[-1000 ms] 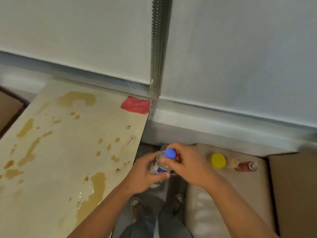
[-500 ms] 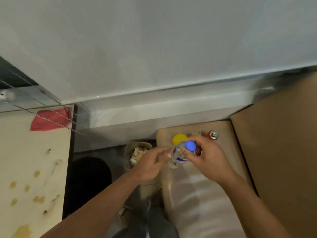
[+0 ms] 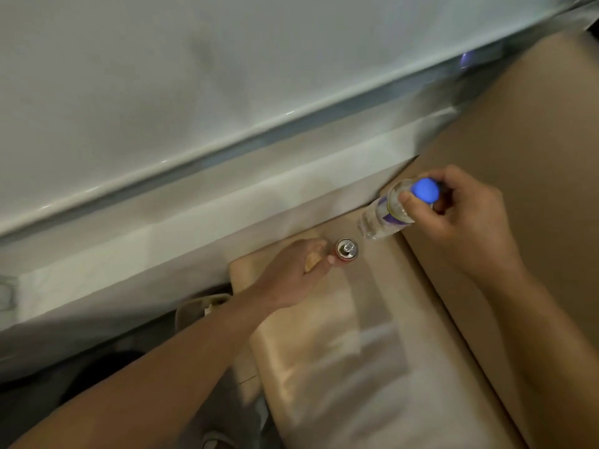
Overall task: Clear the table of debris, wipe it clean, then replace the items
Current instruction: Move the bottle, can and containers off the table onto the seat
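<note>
Head view: since half a second ago the left hand point(image 3: 293, 275) has let go of the bottle point(image 3: 384, 215) and reached down to the seat cushion point(image 3: 324, 351), where its curled fingers close round a pale object point(image 3: 313, 260) too blurred to name; its fingertip touches the can point(image 3: 346, 249) standing upright just right of that grip. Further right, the right hand point(image 3: 460, 218) alone now pinches the bottle at its neck, just under the blue cap point(image 3: 424, 190), body tilted down-left so its base hangs above and right of the can, apart from it. This suggests the set-aside items are being gathered for return to the table, which is out of frame. A bin point(image 3: 197, 307) lies below-left of the left hand; the wall ledge point(image 3: 194, 202) runs behind both grips. The can, so close to the left fingers, may be knocked over.
</note>
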Available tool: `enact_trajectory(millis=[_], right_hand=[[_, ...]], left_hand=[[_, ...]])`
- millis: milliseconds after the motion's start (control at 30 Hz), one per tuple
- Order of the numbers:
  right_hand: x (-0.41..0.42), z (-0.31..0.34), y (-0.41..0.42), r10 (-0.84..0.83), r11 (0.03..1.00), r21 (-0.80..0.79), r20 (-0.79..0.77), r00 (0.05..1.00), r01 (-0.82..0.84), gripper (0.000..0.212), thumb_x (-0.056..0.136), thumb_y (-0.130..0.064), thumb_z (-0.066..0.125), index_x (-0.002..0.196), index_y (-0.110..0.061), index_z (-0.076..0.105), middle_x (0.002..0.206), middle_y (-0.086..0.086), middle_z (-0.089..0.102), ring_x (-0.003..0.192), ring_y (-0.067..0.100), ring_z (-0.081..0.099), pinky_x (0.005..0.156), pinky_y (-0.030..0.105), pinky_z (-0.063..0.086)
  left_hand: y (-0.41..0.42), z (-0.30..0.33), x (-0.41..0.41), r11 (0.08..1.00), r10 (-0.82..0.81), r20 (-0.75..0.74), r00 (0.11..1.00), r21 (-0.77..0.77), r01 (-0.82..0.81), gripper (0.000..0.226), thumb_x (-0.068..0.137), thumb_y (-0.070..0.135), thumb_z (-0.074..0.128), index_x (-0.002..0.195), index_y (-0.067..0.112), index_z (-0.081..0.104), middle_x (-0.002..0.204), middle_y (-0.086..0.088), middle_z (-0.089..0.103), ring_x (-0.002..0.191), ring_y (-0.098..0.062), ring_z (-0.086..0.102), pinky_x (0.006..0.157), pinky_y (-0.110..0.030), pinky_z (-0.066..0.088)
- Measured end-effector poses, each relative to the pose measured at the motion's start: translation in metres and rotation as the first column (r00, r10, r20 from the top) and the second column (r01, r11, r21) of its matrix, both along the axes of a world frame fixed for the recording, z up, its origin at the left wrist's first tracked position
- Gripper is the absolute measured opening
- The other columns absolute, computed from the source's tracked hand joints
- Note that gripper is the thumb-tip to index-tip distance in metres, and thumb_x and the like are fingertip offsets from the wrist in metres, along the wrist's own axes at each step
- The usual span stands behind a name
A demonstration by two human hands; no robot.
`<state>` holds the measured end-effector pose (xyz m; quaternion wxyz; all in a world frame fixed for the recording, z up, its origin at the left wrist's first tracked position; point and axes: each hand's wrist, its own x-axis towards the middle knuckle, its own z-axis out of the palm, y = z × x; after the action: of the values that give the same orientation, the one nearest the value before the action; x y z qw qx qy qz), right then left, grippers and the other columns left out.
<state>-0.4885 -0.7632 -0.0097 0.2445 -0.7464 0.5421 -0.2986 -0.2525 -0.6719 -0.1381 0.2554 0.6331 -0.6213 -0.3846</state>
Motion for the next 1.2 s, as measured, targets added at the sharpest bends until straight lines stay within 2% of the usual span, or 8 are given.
enact_trajectory(millis=[133, 267, 400, 533, 733, 867, 967, 1200], right_hand=[[-0.019, -0.046, -0.028, -0.067, 0.996, 0.055, -0.005, 0.998, 0.067, 0.017, 0.089, -0.034, 0.075, 0.094, -0.02, 0.066, 0.067, -0.005, 0.055, 0.062, 0.014, 0.048, 0.061, 0.039, 0.043], [-0.028, -0.097, -0.045, -0.083, 0.989, 0.115, -0.082, 0.993, 0.092, 0.02, 0.09, -0.038, 0.072, 0.097, -0.02, 0.066, 0.072, -0.002, 0.063, 0.067, 0.018, 0.057, 0.067, 0.042, 0.051], [-0.032, -0.135, -0.051, -0.046, 0.985, 0.163, -0.102, 0.994, 0.062, 0.016, 0.09, -0.035, 0.071, 0.097, -0.022, 0.065, 0.077, -0.001, 0.065, 0.071, 0.019, 0.058, 0.071, 0.042, 0.05], [-0.034, -0.161, -0.056, -0.029, 0.98, 0.194, -0.119, 0.992, 0.052, 0.017, 0.089, -0.035, 0.072, 0.098, -0.021, 0.064, 0.077, 0.001, 0.065, 0.07, 0.022, 0.06, 0.069, 0.045, 0.052], [-0.035, -0.175, -0.054, 0.02, 0.983, 0.182, -0.149, 0.989, 0.008, 0.02, 0.089, -0.035, 0.073, 0.098, -0.018, 0.066, 0.076, 0.001, 0.065, 0.069, 0.022, 0.06, 0.068, 0.046, 0.052], [-0.034, -0.174, -0.053, 0.059, 0.981, 0.19, -0.175, 0.983, -0.025, 0.023, 0.087, -0.038, 0.076, 0.1, -0.022, 0.066, 0.075, -0.005, 0.062, 0.067, 0.017, 0.058, 0.065, 0.041, 0.052], [-0.035, -0.17, -0.049, 0.092, 0.98, 0.189, -0.196, 0.976, -0.055, 0.029, 0.086, -0.037, 0.077, 0.109, -0.024, 0.067, 0.082, -0.007, 0.066, 0.071, 0.015, 0.06, 0.067, 0.038, 0.053], [-0.036, -0.165, -0.043, 0.102, 0.984, 0.169, -0.24, 0.965, -0.062, 0.04, 0.087, -0.037, 0.078, 0.122, -0.021, 0.066, 0.094, -0.002, 0.072, 0.078, 0.019, 0.063, 0.071, 0.035, 0.052]], left_hand=[[-0.035, -0.01, -0.021, 0.994, -0.082, 0.012, 0.997, -0.066, 0.083, 0.06, 0.086, 0.059, 0.051, 0.11, 0.006, 0.07, 0.106, -0.014, 0.072, 0.095, -0.017, 0.058, 0.086, -0.033, 0.045], [-0.057, -0.042, -0.036, 0.992, -0.121, 0.141, 0.983, 0.049, 0.115, 0.078, 0.075, 0.071, 0.05, 0.131, 0.018, 0.061, 0.128, -0.006, 0.066, 0.119, -0.024, 0.061, 0.1, -0.036, 0.048], [-0.069, -0.067, -0.047, 0.975, -0.206, 0.244, 0.947, 0.128, 0.179, 0.081, 0.075, 0.067, 0.058, 0.142, 0.022, 0.052, 0.138, -0.003, 0.058, 0.125, -0.027, 0.057, 0.104, -0.04, 0.046], [-0.073, -0.087, -0.047, 0.96, -0.271, 0.298, 0.915, 0.154, 0.235, 0.08, 0.075, 0.057, 0.068, 0.144, 0.022, 0.048, 0.138, -0.003, 0.053, 0.123, -0.031, 0.056, 0.103, -0.045, 0.045], [-0.075, -0.1, -0.048, 0.958, -0.281, 0.311, 0.908, 0.14, 0.249, 0.075, 0.08, 0.036, 0.077, 0.147, 0.02, 0.046, 0.14, -0.006, 0.054, 0.122, -0.034, 0.057, 0.101, -0.047, 0.046], [-0.074, -0.1, -0.049, 0.962, -0.269, 0.292, 0.918, 0.12, 0.244, 0.075, 0.079, 0.034, 0.078, 0.146, 0.021, 0.047, 0.138, -0.007, 0.055, 0.121, -0.035, 0.057, 0.1, -0.047, 0.046], [-0.074, -0.098, -0.05, 0.961, -0.274, 0.298, 0.914, 0.12, 0.249, 0.076, 0.079, 0.034, 0.079, 0.146, 0.02, 0.047, 0.138, -0.006, 0.055, 0.121, -0.036, 0.058, 0.099, -0.047, 0.047], [-0.076, -0.101, -0.052, 0.966, -0.256, 0.286, 0.924, 0.118, 0.231, 0.079, 0.076, 0.039, 0.078, 0.146, 0.022, 0.045, 0.138, -0.005, 0.052, 0.122, -0.035, 0.055, 0.101, -0.047, 0.045]])
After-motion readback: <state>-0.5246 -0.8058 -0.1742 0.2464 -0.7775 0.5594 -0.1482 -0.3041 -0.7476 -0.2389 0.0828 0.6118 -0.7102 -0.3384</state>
